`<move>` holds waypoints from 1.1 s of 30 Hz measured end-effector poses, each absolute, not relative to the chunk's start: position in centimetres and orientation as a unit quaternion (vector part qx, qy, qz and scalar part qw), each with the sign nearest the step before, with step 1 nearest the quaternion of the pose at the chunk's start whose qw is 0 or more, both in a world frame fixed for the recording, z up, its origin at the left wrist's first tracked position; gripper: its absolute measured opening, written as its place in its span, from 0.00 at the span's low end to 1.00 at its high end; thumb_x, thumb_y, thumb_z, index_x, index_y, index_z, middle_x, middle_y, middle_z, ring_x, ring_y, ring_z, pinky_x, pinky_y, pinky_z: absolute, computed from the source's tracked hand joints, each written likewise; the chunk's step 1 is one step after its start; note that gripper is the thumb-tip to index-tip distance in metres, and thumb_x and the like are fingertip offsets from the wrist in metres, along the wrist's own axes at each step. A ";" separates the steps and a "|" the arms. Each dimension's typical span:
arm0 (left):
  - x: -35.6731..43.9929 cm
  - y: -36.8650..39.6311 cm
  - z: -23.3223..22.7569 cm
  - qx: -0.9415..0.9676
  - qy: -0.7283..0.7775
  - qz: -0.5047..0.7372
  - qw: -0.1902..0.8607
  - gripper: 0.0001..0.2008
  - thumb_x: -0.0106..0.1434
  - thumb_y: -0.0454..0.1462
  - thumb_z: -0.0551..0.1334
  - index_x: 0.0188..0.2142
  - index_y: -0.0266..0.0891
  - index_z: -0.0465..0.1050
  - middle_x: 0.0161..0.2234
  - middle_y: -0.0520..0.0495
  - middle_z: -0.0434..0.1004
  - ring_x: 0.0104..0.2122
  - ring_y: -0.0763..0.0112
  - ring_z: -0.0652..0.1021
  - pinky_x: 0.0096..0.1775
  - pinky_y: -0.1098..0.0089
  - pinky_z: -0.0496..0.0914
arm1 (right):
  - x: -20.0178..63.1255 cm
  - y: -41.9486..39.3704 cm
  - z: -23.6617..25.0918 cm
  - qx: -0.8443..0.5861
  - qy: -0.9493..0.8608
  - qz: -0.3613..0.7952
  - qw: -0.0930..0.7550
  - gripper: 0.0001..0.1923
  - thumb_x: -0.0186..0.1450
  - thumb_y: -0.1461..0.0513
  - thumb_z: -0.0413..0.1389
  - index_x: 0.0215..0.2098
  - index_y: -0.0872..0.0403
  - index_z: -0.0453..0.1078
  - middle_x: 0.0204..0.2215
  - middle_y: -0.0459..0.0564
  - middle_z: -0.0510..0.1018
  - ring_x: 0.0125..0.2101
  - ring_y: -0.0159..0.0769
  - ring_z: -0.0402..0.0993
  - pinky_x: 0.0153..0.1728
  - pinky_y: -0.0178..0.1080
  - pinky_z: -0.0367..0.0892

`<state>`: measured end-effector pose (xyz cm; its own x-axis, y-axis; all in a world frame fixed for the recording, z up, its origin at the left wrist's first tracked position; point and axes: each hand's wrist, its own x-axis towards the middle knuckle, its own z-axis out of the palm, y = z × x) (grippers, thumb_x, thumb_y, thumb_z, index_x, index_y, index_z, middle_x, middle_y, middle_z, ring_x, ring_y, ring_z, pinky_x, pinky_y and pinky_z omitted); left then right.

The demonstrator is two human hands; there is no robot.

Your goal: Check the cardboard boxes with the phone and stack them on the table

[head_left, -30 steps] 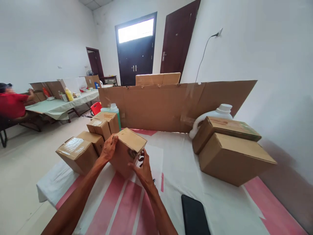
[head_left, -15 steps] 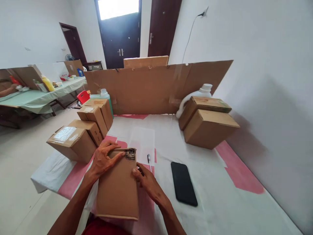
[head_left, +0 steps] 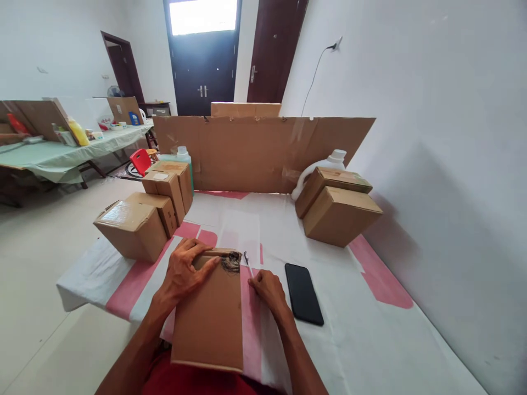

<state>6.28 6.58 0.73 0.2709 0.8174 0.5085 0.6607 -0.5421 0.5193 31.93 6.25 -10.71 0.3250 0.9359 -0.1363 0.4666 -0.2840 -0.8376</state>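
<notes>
**Hands at a Cardboard Box and a Pen**

While the left hand (head_left: 183, 274) lies flat with fingers spread across the far end of a cardboard box (head_left: 212, 312), that box rests at the near edge of the surface (head_left: 370, 340), overhanging toward the person. Beside it, the right hand (head_left: 267, 288) closes its fingers on a pen (head_left: 248, 264). A black phone (head_left: 303, 292) lies just right; stacked boxes (head_left: 142, 211) stand further left.
</notes>
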 end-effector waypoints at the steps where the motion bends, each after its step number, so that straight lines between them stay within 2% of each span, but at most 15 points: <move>1: 6.2 6.4 0.7 0.790 0.466 0.385 0.102 0.10 0.69 0.44 0.65 0.43 0.42 0.81 0.39 0.46 0.80 0.41 0.60 0.79 0.45 0.60 0.73 | 31.8 6.1 -10.5 -0.719 -0.474 0.339 0.378 0.18 0.51 0.57 0.66 0.14 0.49 0.61 0.12 0.45 0.69 0.19 0.36 0.66 0.25 0.38 0.54; 3: 6.2 6.2 0.7 0.790 0.465 0.387 0.099 0.10 0.69 0.42 0.63 0.44 0.42 0.81 0.40 0.46 0.80 0.41 0.60 0.79 0.45 0.60 0.74 | 31.7 5.6 -9.5 -0.691 -0.454 0.352 0.438 0.18 0.56 0.50 0.62 0.18 0.48 0.63 0.12 0.43 0.67 0.17 0.35 0.64 0.22 0.38 0.55; 6: 6.4 6.0 0.7 0.793 0.461 0.389 0.086 0.10 0.69 0.40 0.61 0.44 0.41 0.80 0.39 0.45 0.80 0.42 0.58 0.78 0.46 0.59 0.74 | 31.6 4.3 -6.5 -0.643 -0.410 0.342 0.549 0.19 0.65 0.43 0.50 0.31 0.48 0.64 0.20 0.43 0.72 0.21 0.35 0.69 0.22 0.37 0.62; 7: 6.4 6.0 0.7 0.794 0.459 0.390 0.082 0.10 0.69 0.40 0.61 0.44 0.41 0.80 0.39 0.44 0.80 0.42 0.58 0.77 0.46 0.58 0.74 | 31.4 3.7 -5.2 -0.615 -0.393 0.343 0.592 0.19 0.66 0.43 0.50 0.35 0.48 0.64 0.23 0.43 0.73 0.23 0.35 0.72 0.24 0.37 0.64; 9: 6.5 6.0 0.6 0.796 0.457 0.391 0.077 0.10 0.69 0.39 0.61 0.44 0.40 0.80 0.39 0.44 0.79 0.42 0.58 0.77 0.46 0.58 0.74 | 30.4 2.7 -2.9 -0.532 -0.363 0.369 0.670 0.17 0.65 0.45 0.58 0.39 0.48 0.65 0.27 0.43 0.76 0.27 0.36 0.76 0.26 0.36 0.67; 12: 6.6 5.9 0.6 0.794 0.458 0.391 0.076 0.09 0.69 0.39 0.61 0.43 0.40 0.79 0.39 0.44 0.79 0.41 0.58 0.76 0.46 0.58 0.74 | 28.4 1.3 -0.5 -0.431 -0.363 0.394 0.727 0.13 0.63 0.53 0.67 0.39 0.49 0.71 0.33 0.46 0.81 0.30 0.36 0.79 0.27 0.35 0.69; 15: 6.6 5.7 0.5 0.794 0.460 0.392 0.073 0.09 0.69 0.39 0.61 0.43 0.40 0.79 0.39 0.44 0.79 0.41 0.59 0.76 0.46 0.58 0.74 | 26.7 0.6 0.1 -0.432 -0.424 0.359 0.710 0.08 0.66 0.56 0.65 0.38 0.50 0.75 0.37 0.47 0.82 0.29 0.33 0.78 0.29 0.36 0.72; 18: 6.6 5.6 0.5 0.795 0.458 0.392 0.068 0.09 0.69 0.39 0.61 0.44 0.40 0.79 0.39 0.44 0.79 0.41 0.59 0.75 0.46 0.58 0.73 | 26.0 0.5 -0.3 -0.458 -0.472 0.339 0.673 0.07 0.68 0.56 0.63 0.39 0.51 0.76 0.32 0.46 0.82 0.24 0.30 0.74 0.28 0.35 0.71; 22: 6.6 5.5 0.5 0.795 0.456 0.393 0.069 0.09 0.68 0.39 0.62 0.44 0.40 0.79 0.39 0.44 0.78 0.41 0.58 0.75 0.46 0.58 0.73 | 26.1 0.1 -0.7 -0.479 -0.489 0.331 0.650 0.09 0.68 0.55 0.63 0.39 0.52 0.76 0.29 0.47 0.80 0.26 0.33 0.75 0.26 0.34 0.70; 25: 6.6 5.5 0.5 0.794 0.460 0.391 0.071 0.09 0.68 0.39 0.62 0.44 0.39 0.79 0.39 0.44 0.79 0.41 0.58 0.75 0.46 0.58 0.73 | 27.2 -0.1 -0.5 -0.481 -0.473 0.341 0.654 0.10 0.68 0.53 0.63 0.37 0.52 0.74 0.30 0.47 0.79 0.26 0.32 0.74 0.25 0.34 0.68; 28: 6.6 5.4 0.6 0.798 0.454 0.391 0.071 0.09 0.68 0.38 0.62 0.44 0.39 0.79 0.39 0.44 0.79 0.41 0.58 0.76 0.45 0.59 0.73 | 29.9 0.5 -0.7 -0.505 -0.421 0.349 0.667 0.13 0.70 0.50 0.57 0.38 0.50 0.65 0.38 0.49 0.81 0.24 0.32 0.72 0.19 0.33 0.61; 30: 6.6 5.3 0.6 0.802 0.445 0.393 0.067 0.09 0.69 0.38 0.62 0.44 0.39 0.79 0.38 0.45 0.79 0.40 0.59 0.76 0.44 0.60 0.73 | 32.0 1.5 -1.6 -0.591 -0.439 0.318 0.598 0.14 0.72 0.48 0.51 0.37 0.48 0.61 0.37 0.48 0.80 0.21 0.31 0.70 0.18 0.33 0.58; 33: 6.5 5.4 0.6 0.806 0.431 0.402 0.058 0.09 0.70 0.39 0.61 0.45 0.40 0.79 0.38 0.46 0.79 0.41 0.59 0.77 0.44 0.61 0.73 | 34.0 2.7 -4.5 -0.693 -0.502 0.278 0.436 0.13 0.69 0.53 0.55 0.29 0.49 0.62 0.22 0.42 0.74 0.17 0.32 0.67 0.22 0.35 0.60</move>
